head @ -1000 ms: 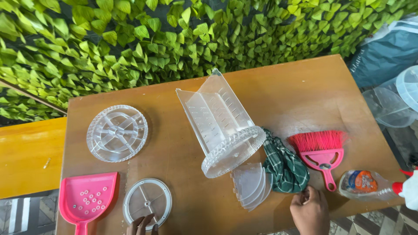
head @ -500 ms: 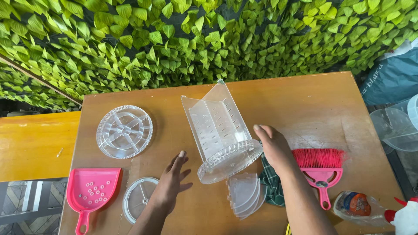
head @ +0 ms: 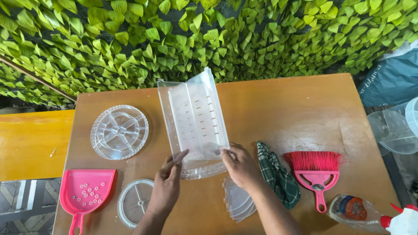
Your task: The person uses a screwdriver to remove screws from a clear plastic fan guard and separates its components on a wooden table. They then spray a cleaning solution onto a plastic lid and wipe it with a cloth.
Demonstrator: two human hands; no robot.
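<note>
Both hands are now closing on the clear divided container (head: 193,119), tipping it upright. I'm seeing my left hand (head: 167,182) pinching its lower left edge, my right hand (head: 241,167) clamping the lower right, steadying it. Right of that hand a green cloth (head: 275,174) is lying; beyond the left, a round clear tray (head: 119,132).

bare tabletop (head: 296,109) right of clear container (head: 193,119), cloth (head: 274,172), brush (head: 314,169) crowding near edge
</note>
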